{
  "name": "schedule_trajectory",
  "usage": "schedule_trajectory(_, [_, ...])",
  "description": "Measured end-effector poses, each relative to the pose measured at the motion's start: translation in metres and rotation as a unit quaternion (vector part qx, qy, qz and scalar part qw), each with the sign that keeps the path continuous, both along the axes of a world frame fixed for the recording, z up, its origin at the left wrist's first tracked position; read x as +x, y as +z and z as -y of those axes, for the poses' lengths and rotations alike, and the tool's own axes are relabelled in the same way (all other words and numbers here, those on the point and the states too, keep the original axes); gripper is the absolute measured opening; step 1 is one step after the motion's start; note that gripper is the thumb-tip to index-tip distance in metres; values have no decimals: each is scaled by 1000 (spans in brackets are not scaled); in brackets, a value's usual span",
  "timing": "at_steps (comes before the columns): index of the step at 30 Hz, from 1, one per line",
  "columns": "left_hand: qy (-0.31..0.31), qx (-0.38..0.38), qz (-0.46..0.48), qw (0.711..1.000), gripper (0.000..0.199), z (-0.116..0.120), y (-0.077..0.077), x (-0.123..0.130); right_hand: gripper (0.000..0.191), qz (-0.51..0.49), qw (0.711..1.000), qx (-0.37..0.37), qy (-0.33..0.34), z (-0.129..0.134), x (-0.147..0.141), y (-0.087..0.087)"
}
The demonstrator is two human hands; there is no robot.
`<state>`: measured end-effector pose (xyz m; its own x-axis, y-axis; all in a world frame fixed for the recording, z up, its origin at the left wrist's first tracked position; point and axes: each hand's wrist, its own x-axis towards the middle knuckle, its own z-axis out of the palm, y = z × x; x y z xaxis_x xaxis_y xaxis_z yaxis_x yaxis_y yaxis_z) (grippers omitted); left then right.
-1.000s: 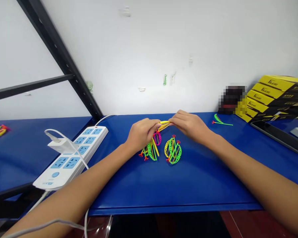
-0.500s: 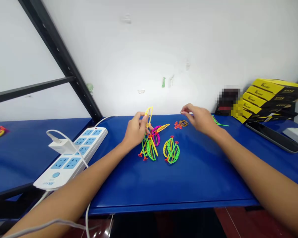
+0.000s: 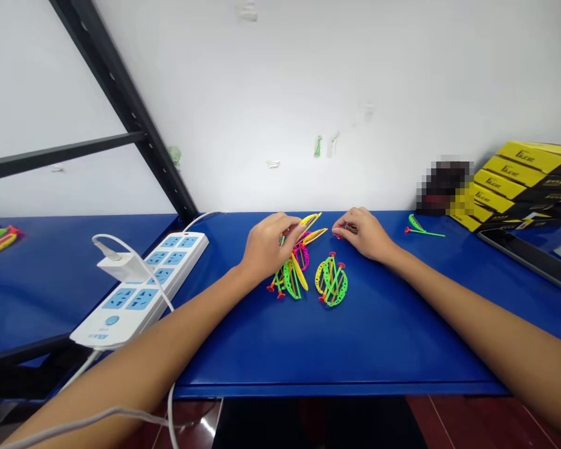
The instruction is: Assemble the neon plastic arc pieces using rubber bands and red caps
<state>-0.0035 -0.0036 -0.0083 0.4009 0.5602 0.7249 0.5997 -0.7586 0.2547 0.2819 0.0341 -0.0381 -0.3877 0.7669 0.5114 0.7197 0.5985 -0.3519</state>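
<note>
Yellow plastic strips (image 3: 311, 224), long axis slanting far-right out of left hand (image 3: 266, 246), fingers closed on their near ends, keeping strips gathered. Right hand (image 3: 362, 236): fingers together over small, mostly hidden item; hold unclear. Neon lattice cluster (image 3: 287, 279) and neon lattice ball (image 3: 331, 282) just near both hands, on blue table (image 3: 378, 349).

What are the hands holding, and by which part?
The left hand seems to pinch a yellow plastic strip by its near end; the right hand covers small rubber bands, its hold unclear.
</note>
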Motion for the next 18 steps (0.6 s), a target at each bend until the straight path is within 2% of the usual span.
schedule_trajectory(5, [3,-13,7,1000,23,2,-1,1,16,-7,1000,9,-17,2,-2,3])
schedule_trajectory(8, [-19,-69,57,996,21,7,2,4,20,-74,997,8,-21,12,-11,13])
schedule_trajectory(11, [-61,-166,95,980,26,12,5,9,27,-174,981,-68,50,29,-26,28])
schedule_trajectory(14, [-85,-218,102,967,29,15,5,12,25,-220,958,-123,134,44,-39,40])
schedule_trajectory(16, [-95,-239,101,961,29,14,5,12,26,-222,955,-132,144,51,-43,43])
schedule_trajectory(18, [-98,-260,105,955,31,13,7,12,26,-217,960,-122,126,54,-45,44])
